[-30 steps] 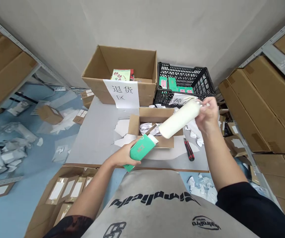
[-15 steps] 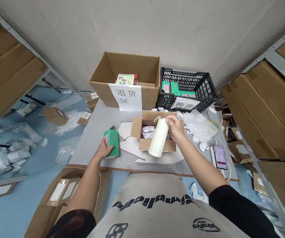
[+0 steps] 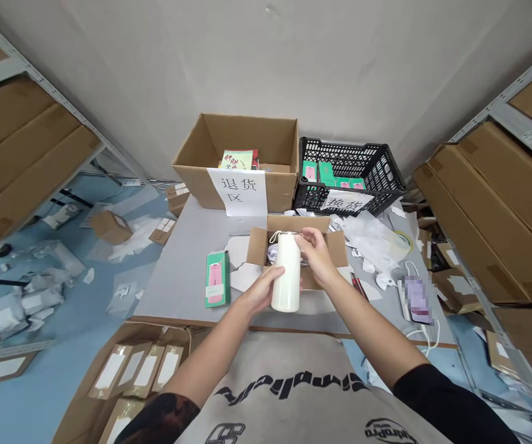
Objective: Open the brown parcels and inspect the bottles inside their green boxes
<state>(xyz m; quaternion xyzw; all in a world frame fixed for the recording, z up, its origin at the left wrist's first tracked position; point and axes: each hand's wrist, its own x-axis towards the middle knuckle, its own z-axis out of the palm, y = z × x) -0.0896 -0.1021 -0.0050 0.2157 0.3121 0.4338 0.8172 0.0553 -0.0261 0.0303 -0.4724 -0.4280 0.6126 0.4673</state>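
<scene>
A cream-white bottle [image 3: 286, 274] with a thin cord loop at its top is held upright between both hands, in front of the small open carton [image 3: 299, 223]. My left hand [image 3: 266, 288] is closed around the bottle's lower left side. Near its top, my right hand [image 3: 314, 254] grips the bottle with thumb and fingers. The green box [image 3: 218, 279], with a pink bottle picture on its front, lies on the table left of my left hand. Crumpled paper [image 3: 272, 253] shows inside the small carton, partly hidden by the bottle.
Behind stand a large cardboard box [image 3: 192, 182] with a paper sign and a black crate [image 3: 376, 198] holding several green boxes. To the right are plastic wrap [image 3: 376, 243], pens [image 3: 359, 285] and a phone [image 3: 417, 298]. An open box [image 3: 78, 385] of parcels sits below the table's left edge.
My left hand has let go of the green box, leaving it on the table, and has taken hold of the bottle. The bottle has turned upright and come lower.
</scene>
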